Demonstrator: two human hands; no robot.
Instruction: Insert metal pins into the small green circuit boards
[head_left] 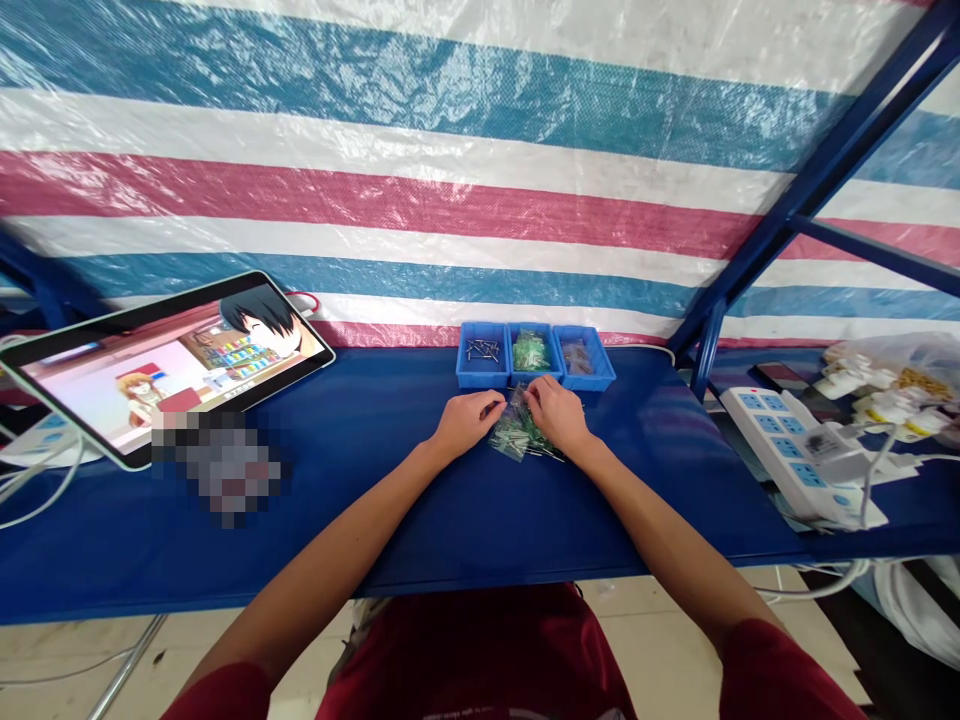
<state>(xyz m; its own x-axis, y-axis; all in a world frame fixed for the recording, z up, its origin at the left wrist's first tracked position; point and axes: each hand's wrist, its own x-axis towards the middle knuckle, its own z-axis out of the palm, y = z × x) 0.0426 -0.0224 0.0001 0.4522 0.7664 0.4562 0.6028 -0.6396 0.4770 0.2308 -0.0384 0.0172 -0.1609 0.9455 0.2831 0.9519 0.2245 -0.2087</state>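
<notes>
My left hand (466, 422) is closed in a pinch at the upper left edge of a small clear plastic bag (511, 436) with green and pale slender pieces in it. My right hand (559, 412) has its fingers curled over the bag's upper right side. Under and beside that hand lie more green pieces and dark, thin screw-like pieces, partly hidden. Just beyond the hands stand three joined blue bins: the left bin (481, 381) holds metal screws, the middle bin (531, 378) holds green plastic pieces, and the right bin (589, 382) holds small greyish-brown items too small to name.
On the blue table (390, 400), a tablet (172, 370) leans at the left, with a blurred-out patch before it. At the right are a white power strip (795, 455) with plugs and cables, and bagged white items (892, 395). A blue metal frame (739, 270) rises behind, against a striped tarp (450, 200).
</notes>
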